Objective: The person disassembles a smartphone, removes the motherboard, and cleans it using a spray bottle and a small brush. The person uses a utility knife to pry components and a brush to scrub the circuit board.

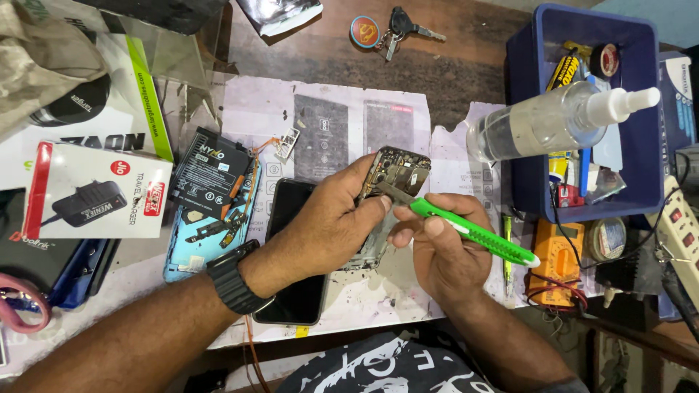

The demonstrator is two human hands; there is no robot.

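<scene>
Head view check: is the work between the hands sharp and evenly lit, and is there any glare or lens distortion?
Head view: opened phone and green knife are sharp under even light; soft glare on the spray bottle; edges bow, wide-angle; bag corner slightly soft.

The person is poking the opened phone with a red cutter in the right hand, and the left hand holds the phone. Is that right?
Not quite. The cutter is green, not red, as the head view shows. The right hand does hold it, its blade at the opened phone, which the left hand holds.

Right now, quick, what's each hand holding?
Left hand: closed, holding an opened phone.
Right hand: closed, holding a green utility knife.
</scene>
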